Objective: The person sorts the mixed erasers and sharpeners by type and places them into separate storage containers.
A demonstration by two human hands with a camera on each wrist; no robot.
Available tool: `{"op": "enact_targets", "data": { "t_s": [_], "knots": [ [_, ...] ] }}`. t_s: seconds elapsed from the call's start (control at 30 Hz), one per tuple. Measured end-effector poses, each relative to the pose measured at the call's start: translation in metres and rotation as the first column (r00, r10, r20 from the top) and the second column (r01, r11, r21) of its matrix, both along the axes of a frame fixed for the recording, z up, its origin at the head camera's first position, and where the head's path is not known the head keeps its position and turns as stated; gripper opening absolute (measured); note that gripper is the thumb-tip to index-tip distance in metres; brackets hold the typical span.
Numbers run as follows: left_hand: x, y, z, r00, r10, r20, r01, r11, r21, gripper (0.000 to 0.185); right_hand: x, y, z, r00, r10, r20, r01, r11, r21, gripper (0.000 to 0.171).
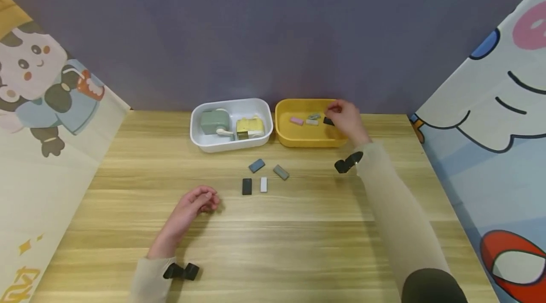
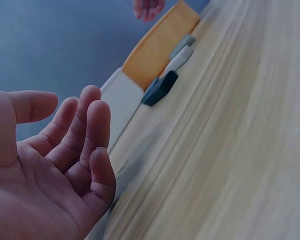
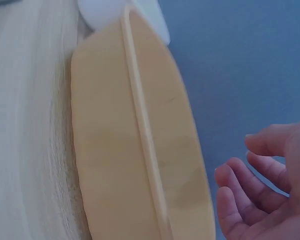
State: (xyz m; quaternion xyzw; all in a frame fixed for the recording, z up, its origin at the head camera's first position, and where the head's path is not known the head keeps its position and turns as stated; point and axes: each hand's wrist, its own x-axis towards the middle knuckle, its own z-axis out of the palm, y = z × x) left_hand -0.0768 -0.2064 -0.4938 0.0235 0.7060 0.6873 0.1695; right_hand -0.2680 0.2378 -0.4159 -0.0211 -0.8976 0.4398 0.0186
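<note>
My right hand [image 1: 347,120] is over the right end of the yellow tray [image 1: 309,142], its fingers loosely bent. The right wrist view shows nothing between its thumb and fingers [image 3: 235,172]. Just below the fingertips, a black block [image 1: 328,121] lies in the tray with a pink block [image 1: 296,121], a cream block [image 1: 312,122] and a grey-green one [image 1: 314,116]. My left hand [image 1: 198,201], relaxed and holding nothing, is over the table, left of a black block [image 1: 247,186]. Beside that lie a white block [image 1: 263,184], a blue block [image 1: 257,166] and a grey block [image 1: 281,172].
A white tray [image 1: 232,147] stands left of the yellow one, holding a green boxy item [image 1: 215,121] and a yellow boxy item [image 1: 250,125]. Behind both trays rises a grey-blue wall [image 1: 273,32]. Panels with cartoon prints border the wooden table [image 1: 264,255] left and right.
</note>
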Motion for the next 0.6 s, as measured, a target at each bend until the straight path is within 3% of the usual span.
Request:
{"op": "enact_targets", "data": {
  "t_s": [0.23, 0.4, 0.6],
  "knots": [
    [0.003, 0.012, 0.000, 1.000, -0.016, 0.027, 0.017, 1.000, -0.012, 0.035, 0.037, -0.006, -0.001, 0.993, -0.062, -0.097, 0.046, 0.985, -0.164, 0.025],
    [0.005, 0.019, 0.000, 0.999, -0.045, 0.018, 0.045, 0.999, -0.015, 0.035, 0.062, -0.010, -0.005, 0.989, -0.073, -0.126, 0.032, 0.952, -0.305, 0.025],
    [0.006, 0.024, 0.001, 0.997, -0.070, 0.012, 0.070, 0.997, -0.014, 0.034, 0.089, -0.016, -0.010, 0.990, -0.037, -0.137, -0.011, 0.942, -0.335, 0.027]
  ]
}}
